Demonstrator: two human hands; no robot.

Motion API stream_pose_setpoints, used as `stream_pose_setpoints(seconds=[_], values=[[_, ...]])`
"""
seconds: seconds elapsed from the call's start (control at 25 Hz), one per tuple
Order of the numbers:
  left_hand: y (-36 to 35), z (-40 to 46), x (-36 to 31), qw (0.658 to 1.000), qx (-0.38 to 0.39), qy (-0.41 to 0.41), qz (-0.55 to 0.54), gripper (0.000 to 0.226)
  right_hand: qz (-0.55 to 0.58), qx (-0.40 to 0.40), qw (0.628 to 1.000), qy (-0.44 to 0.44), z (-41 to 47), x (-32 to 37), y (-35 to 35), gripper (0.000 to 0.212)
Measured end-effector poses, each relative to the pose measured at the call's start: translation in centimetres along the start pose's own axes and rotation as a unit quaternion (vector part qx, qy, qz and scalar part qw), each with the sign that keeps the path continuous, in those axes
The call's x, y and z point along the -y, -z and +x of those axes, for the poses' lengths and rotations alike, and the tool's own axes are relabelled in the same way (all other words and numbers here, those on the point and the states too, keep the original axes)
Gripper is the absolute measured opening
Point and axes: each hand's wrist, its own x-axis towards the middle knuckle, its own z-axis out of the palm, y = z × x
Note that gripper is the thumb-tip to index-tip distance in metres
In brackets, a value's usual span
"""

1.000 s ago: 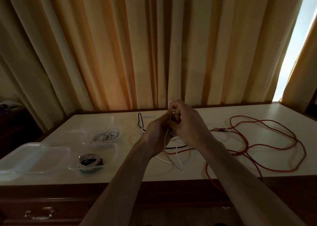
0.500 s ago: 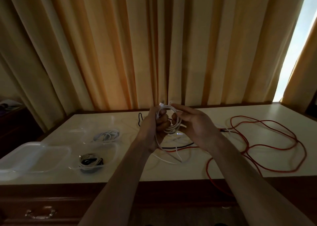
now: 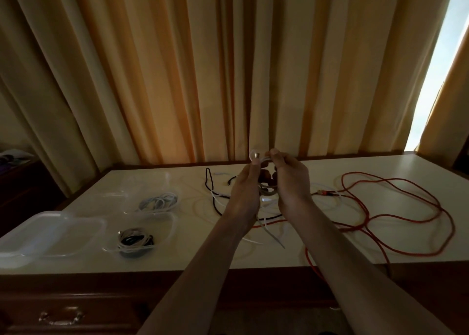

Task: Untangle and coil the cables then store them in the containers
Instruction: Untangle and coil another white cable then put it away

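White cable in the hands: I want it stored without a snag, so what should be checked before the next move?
1. Left hand grips the white cable: ok.
2. Right hand pinches it near the top: ok.
3. Whole cable coiled: not ok, a tail hangs to the table.
4. Tail free of the red cable and black cable: cannot tell, they cross under the hands.
5. Container free to take it: ok, the near-left container looks empty.
6. Containers within reach: ok, they sit left of the hands.
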Motion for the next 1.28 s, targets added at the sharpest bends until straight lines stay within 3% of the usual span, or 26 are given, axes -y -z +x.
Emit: stream_pose_setpoints(seconds=[0.16,0.32,0.6,0.76,0.92,1.04,1.12,1.2,1.28], values=[[-1.1,-0.7,-0.3,0.999,-0.02,-0.014,0.026,0.035,0.01,-0.034,0.999,0.006,0.6,-0.5,0.2,0.026],[-1.6,-0.7,0.8,0.996,-0.052,-0.013,0.072,0.047,-0.006,-0.085,0.996,0.012,1.6,-0.7,0.5,0.025],[-2.4,-0.9,-0.1,0.987,-0.076,0.013,-0.144,0.043,-0.022,-0.092,0.993,0.064,1.9,-1.9,0.0,0.017],[-2.5,-1.0,-0.5,0.979,-0.079,0.027,-0.184,0.04,-0.045,-0.056,0.991,0.112,1.7,-1.5,-0.1,0.025],[-1.9,-0.1,-0.4,0.983,-0.094,-0.029,-0.153,0.045,-0.081,0.007,0.987,0.142,1.2,-1.4,0.3,0.036],[-0.4,1.4,-1.2,0.981,-0.157,-0.053,-0.099,0.047,-0.059,0.119,0.99,0.056,1.0,-1.8,1.2,0.049],[1.0,2.4,-2.1,0.977,-0.179,-0.056,-0.105,0.041,-0.126,0.237,0.963,-0.003,1.0,-2.2,2.7,0.056],[2.3,3.3,-3.0,0.974,-0.194,-0.061,-0.102,0.036,-0.222,0.353,0.909,0.004,1.0,-2.7,4.3,0.033],[3.2,3.6,-3.5,0.976,-0.2,-0.068,-0.058,0.037,-0.277,0.388,0.878,0.042,1.2,-3.2,5.3,0.012]])
